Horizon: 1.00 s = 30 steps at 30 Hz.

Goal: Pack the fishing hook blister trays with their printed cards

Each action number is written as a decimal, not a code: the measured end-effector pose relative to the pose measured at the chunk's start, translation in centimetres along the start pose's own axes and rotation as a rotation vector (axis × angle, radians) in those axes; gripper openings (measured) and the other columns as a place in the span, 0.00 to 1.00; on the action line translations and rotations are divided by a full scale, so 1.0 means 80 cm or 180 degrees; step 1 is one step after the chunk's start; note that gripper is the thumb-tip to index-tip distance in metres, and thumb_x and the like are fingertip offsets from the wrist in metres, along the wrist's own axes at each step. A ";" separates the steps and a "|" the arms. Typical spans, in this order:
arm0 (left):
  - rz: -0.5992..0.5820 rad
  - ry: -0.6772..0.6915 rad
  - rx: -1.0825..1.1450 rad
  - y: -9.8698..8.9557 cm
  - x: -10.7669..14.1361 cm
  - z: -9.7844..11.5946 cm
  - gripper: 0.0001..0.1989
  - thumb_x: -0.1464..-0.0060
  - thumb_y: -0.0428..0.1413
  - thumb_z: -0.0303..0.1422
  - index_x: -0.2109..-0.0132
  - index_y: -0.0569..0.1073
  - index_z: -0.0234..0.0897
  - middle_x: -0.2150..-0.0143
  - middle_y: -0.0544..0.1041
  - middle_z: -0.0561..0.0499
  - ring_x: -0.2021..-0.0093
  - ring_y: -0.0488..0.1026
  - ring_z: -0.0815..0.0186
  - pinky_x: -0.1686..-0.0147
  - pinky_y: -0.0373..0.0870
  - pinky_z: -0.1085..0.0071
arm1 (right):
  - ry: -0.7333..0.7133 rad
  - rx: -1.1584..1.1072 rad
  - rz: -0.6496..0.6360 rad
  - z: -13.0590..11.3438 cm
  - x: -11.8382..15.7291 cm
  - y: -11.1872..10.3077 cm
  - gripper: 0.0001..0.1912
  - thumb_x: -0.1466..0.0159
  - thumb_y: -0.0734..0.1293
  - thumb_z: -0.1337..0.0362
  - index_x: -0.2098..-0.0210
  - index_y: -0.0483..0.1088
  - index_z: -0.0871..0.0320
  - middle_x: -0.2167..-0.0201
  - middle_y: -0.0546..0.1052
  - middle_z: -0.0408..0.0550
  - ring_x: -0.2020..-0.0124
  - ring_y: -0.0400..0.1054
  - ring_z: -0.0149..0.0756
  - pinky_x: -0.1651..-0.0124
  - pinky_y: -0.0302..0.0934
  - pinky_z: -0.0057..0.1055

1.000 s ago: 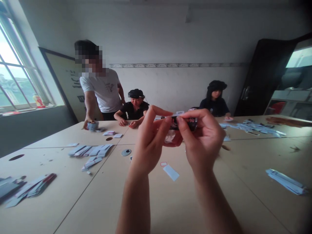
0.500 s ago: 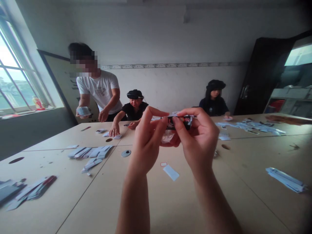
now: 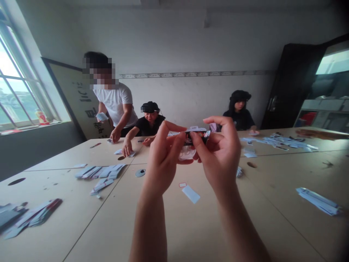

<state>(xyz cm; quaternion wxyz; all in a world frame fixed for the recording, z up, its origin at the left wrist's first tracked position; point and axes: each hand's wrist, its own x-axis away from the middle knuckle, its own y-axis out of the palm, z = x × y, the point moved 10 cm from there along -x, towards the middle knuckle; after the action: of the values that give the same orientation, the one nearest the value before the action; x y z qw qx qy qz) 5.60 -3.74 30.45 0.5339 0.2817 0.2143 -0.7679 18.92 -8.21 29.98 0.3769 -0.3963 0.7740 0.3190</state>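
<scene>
Both hands are raised above the middle of the table. A small black packet with red and white print (image 3: 200,137) is held between them. My left hand (image 3: 165,160) pinches its left end with thumb and fingers. On the right end, the thumb of my right hand (image 3: 222,156) presses the front, while its index finger is lifted off the top edge. A clear plastic piece with round shapes (image 3: 187,153) shows below the packet, between the hands. Below them on the table lie a white card (image 3: 191,194) and a small red-edged label (image 3: 182,185).
Piles of cards lie on the table (image 3: 114,233) at left (image 3: 102,171), near left (image 3: 32,218), far right (image 3: 278,140) and right (image 3: 317,201). Across it, one person stands (image 3: 116,102) and two sit (image 3: 149,122) (image 3: 240,116). A grey round cap (image 3: 140,173) lies left of my arms.
My right index finger has lifted away from the packet, and the hand has shifted slightly left. The standing person's hand with a stack has moved right, and their other hand now reaches the table.
</scene>
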 end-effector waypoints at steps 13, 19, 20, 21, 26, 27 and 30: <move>0.0023 0.0014 0.0027 -0.002 0.001 -0.003 0.08 0.37 0.56 0.39 0.57 0.67 0.41 0.66 0.78 0.53 0.74 0.76 0.71 0.76 0.81 0.77 | -0.0497 0.0710 0.0062 -0.024 0.003 -0.004 0.10 0.35 0.69 0.62 0.55 0.67 0.52 0.75 0.76 0.39 0.81 0.69 0.30 0.78 0.65 0.28; 0.0014 -0.0033 -0.0010 -0.002 0.002 -0.004 0.09 0.37 0.56 0.40 0.57 0.67 0.41 0.63 0.78 0.53 0.70 0.79 0.69 0.75 0.81 0.76 | -0.0646 0.0900 0.0006 -0.032 0.002 -0.003 0.09 0.35 0.69 0.64 0.56 0.69 0.54 0.70 0.79 0.42 0.75 0.75 0.31 0.73 0.68 0.28; 0.0019 -0.0026 -0.0009 -0.001 0.003 -0.003 0.09 0.37 0.56 0.40 0.57 0.67 0.41 0.62 0.78 0.52 0.69 0.79 0.68 0.75 0.81 0.76 | -0.0641 0.0893 -0.0026 -0.032 0.002 -0.002 0.09 0.35 0.69 0.64 0.56 0.69 0.54 0.70 0.79 0.42 0.74 0.75 0.31 0.73 0.68 0.28; 0.0020 -0.0023 -0.0005 -0.001 0.003 -0.002 0.09 0.37 0.56 0.40 0.57 0.66 0.41 0.62 0.78 0.52 0.69 0.79 0.68 0.76 0.81 0.76 | -0.0630 0.0874 -0.0067 -0.032 0.002 -0.001 0.09 0.35 0.69 0.65 0.56 0.69 0.54 0.69 0.80 0.42 0.74 0.75 0.32 0.73 0.68 0.27; 0.0036 -0.0100 -0.0004 0.001 0.005 0.001 0.10 0.37 0.56 0.40 0.57 0.66 0.40 0.60 0.79 0.51 0.68 0.80 0.67 0.74 0.82 0.74 | -0.0574 0.0796 -0.0232 -0.032 0.001 0.000 0.11 0.35 0.68 0.65 0.53 0.69 0.54 0.67 0.80 0.42 0.72 0.76 0.32 0.72 0.69 0.27; 0.0029 -0.0117 0.0006 0.002 0.006 0.002 0.10 0.37 0.56 0.40 0.57 0.66 0.40 0.59 0.79 0.51 0.67 0.80 0.67 0.74 0.82 0.74 | -0.0576 0.0803 -0.0232 -0.033 0.001 -0.001 0.11 0.35 0.68 0.65 0.53 0.69 0.54 0.67 0.80 0.42 0.72 0.76 0.32 0.72 0.69 0.28; 0.0003 -0.0148 0.0006 0.004 0.006 0.003 0.09 0.36 0.55 0.40 0.57 0.65 0.40 0.59 0.79 0.51 0.67 0.80 0.67 0.74 0.82 0.74 | -0.0601 0.0853 -0.0163 -0.034 0.002 -0.002 0.12 0.36 0.68 0.65 0.52 0.69 0.54 0.68 0.80 0.42 0.73 0.75 0.32 0.71 0.69 0.28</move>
<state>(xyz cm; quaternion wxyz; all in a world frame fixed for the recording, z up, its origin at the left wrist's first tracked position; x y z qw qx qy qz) 5.74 -4.34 30.26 0.5388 0.2644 0.2009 -0.7742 18.09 -10.53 31.25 0.5054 -0.3304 0.7604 0.2391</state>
